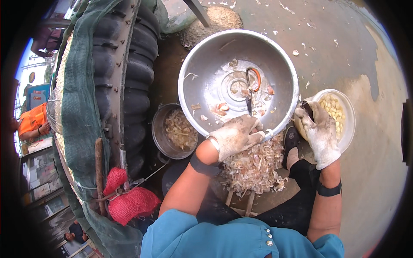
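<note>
My left hand (238,135), in a soiled white knit glove, is over the near rim of a wide metal basin (195,56). Its fingers are pinched together; what they hold, if anything, cannot be made out. Inside the basin lie scissors (254,84) with an orange and black handle, and a few garlic cloves (222,107) with bits of skin. To the right, my gloved right hand (320,133) is closed around a small dark object (306,109) whose kind is unclear. That hand partly covers a white bowl (350,124) of peeled garlic cloves (333,109).
Garlic skins (254,167) are heaped below the basin, near my shoe (291,142). Left of it stands a metal pot (159,133) with more garlic scraps. A ribbed black structure (137,56) with green netting (79,94) and a red mesh bag (133,204) edges the left.
</note>
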{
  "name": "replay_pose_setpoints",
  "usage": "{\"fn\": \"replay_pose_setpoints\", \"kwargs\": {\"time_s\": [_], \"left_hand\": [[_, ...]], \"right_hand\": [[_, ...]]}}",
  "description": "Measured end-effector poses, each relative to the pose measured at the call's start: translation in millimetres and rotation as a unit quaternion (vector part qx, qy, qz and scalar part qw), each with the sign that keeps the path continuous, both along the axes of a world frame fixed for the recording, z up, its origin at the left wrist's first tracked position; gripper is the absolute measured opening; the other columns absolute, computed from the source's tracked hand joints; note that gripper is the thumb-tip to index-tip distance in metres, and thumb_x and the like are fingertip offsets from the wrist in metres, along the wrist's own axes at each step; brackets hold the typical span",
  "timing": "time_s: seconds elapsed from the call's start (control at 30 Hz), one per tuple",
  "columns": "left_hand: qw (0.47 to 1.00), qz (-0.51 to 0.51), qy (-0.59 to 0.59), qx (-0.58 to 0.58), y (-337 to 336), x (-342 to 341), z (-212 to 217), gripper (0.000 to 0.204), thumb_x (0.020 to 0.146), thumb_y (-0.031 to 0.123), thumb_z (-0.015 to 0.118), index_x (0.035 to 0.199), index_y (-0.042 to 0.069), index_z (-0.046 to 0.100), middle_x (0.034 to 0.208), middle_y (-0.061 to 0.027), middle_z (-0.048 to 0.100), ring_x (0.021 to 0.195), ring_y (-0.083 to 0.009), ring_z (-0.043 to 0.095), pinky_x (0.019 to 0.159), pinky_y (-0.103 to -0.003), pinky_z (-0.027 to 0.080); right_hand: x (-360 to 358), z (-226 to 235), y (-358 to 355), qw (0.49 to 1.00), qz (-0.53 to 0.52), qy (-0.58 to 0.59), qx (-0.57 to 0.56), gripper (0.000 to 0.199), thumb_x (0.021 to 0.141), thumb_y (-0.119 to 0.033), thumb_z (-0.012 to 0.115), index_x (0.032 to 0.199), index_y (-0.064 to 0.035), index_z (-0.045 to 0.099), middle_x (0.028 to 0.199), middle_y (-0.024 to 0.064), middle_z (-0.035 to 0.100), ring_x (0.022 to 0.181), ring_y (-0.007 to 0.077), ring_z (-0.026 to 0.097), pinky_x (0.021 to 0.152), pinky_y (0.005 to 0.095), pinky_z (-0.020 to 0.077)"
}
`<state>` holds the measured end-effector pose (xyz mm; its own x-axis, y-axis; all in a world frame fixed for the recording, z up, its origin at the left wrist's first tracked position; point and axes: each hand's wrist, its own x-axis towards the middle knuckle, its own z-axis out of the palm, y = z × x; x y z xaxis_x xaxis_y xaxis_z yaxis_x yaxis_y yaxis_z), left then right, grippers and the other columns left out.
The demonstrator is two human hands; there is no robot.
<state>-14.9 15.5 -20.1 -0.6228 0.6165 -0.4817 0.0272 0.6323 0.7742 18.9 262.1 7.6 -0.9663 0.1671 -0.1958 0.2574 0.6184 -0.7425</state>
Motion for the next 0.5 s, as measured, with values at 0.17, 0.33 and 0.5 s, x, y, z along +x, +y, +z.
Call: {"fn": "replay_pose_setpoints", "kwargs": {"time_s": [0.17,0.33,0.5], "left_hand": [[0.995,0.053,-0.003,0.089,4.5,0.5,20.5,0.029,0.093,0.018,0.059,0.118,0.002,0.059,0.109,-0.016,0.061,0.103,-0.0241,0.06,0.09,-0.035,0.046],[0.958,0.156,-0.119,0.21,3.5,3.1,14.2,0.035,0.093,0.013,0.06,0.125,-0.002,0.055,0.118,-0.0086,0.06,0.112,-0.0137,0.056,0.097,-0.029,0.044],[0.943,0.17,-0.099,0.27,0.1,6.4,25.3,0.042,0.094,0.012,0.061,0.131,-0.004,0.052,0.121,-0.0098,0.059,0.113,-0.0147,0.056,0.1,-0.03,0.045]], "right_hand": [[-2.2,6.6,-10.9,0.996,-0.029,-0.062,-0.064,0.028,0.091,-0.024,0.067,0.108,-0.0022,0.066,0.096,0.016,0.068,0.089,0.0284,0.065,0.081,0.036,0.049],[-1.4,20.8,-27.8,0.979,0.028,-0.155,-0.133,0.045,0.09,-0.039,0.067,0.112,0.0006,0.065,0.095,0.0159,0.068,0.087,0.0238,0.064,0.081,0.0351,0.0489],[-0.6,25.5,-42.4,0.949,0.05,-0.161,-0.266,0.042,0.092,-0.039,0.066,0.113,-0.0023,0.066,0.09,0.0082,0.067,0.08,0.0143,0.059,0.075,0.0312,0.0484]]}}
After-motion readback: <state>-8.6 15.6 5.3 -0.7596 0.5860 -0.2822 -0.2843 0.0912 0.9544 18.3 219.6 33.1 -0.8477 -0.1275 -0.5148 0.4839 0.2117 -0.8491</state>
